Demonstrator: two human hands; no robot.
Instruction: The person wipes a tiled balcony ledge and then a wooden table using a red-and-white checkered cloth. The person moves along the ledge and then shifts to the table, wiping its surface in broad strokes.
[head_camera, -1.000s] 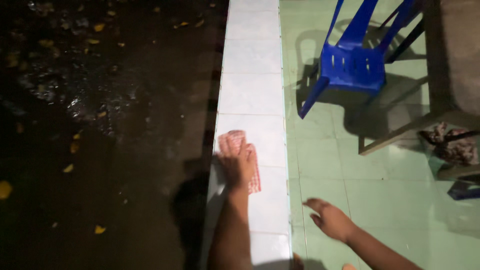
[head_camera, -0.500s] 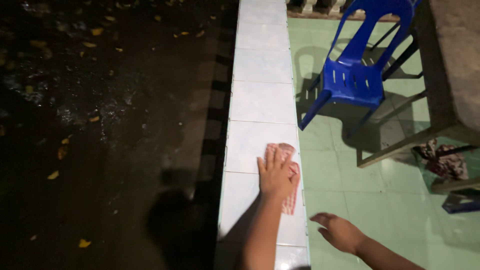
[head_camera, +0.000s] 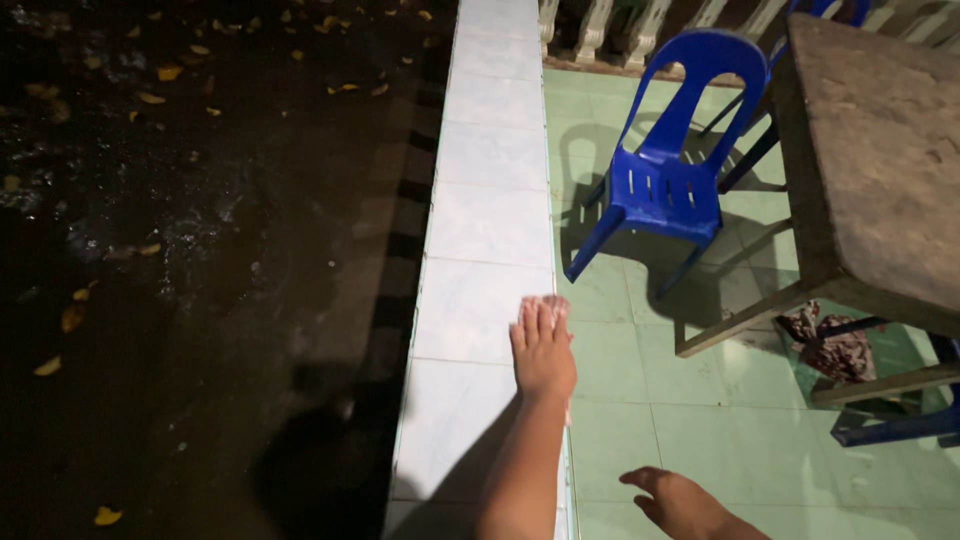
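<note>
Directly under our left hand (head_camera: 543, 350) lies a pinkish cloth (head_camera: 556, 305), almost wholly covered: only a pale pink edge shows past the fingertips and a thin strip by the wrist. The hand is flat, palm down, fingers together and pointing away from us, pressing the cloth onto the white tiled ledge (head_camera: 490, 220). The ledge's long axis runs straight ahead from us, and the forearm lies along that same line, so the cloth sits at the ledge's right-hand edge, just above the drop to the green tiled floor (head_camera: 700, 420).

Our right hand (head_camera: 672, 495) hangs low over that green floor, well apart from the cloth, fingers loosely curled and holding nothing. The left hand is plainly the nearer one; it is on the cloth.

To the left of the ledge we see dark wet ground (head_camera: 200, 250) scattered with yellow leaves. To the right stand a blue plastic chair (head_camera: 665, 170) and a rough wooden table (head_camera: 880, 160), with a crumpled patterned rag (head_camera: 830, 345) under the table. No packages, labels or signs are visible.
</note>
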